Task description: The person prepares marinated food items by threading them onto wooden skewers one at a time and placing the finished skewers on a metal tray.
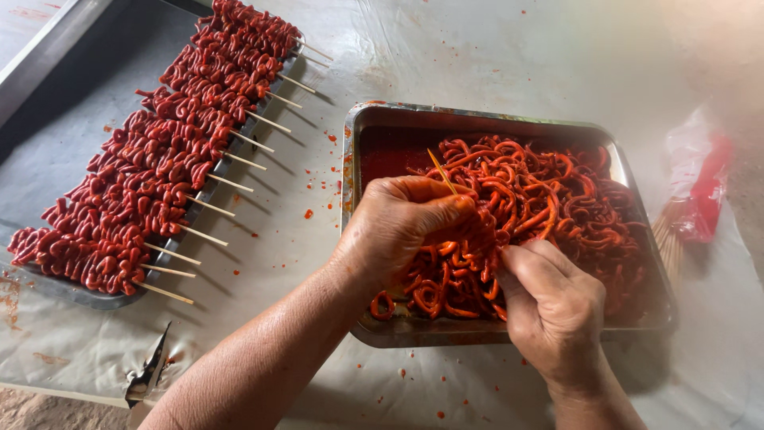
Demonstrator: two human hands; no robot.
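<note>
Squarely over the near half of a steel tray [360, 151], both hands at work. Left hand [398, 223] curled nearly closed, fingers and thumb pinched round a thin bamboo skewer [440, 170], its pale tip poking up and away from the knuckles. Right hand [553, 306] just beside it, fingers bent down and gathered on red marinated strips [549, 191] at the skewer's hidden lower end; exact grip under the fingers impossible to tell. Strips long, curly, glossy, orange-red, heaped and tangled through most of the tray, with dark red sauce pooled along its far-left corner. Tray near the middle of the plastic-covered table [477, 56], its near rim towards the table's near edge. Well apart to the left, a second, longer tray [87, 296] lying diagonally towards the far-left corner, packed with finished skewers [151, 159] of folded darker red meat, bare stick ends jutting right. By the right edge, a red plastic bag of spare sticks [692, 199].
</note>
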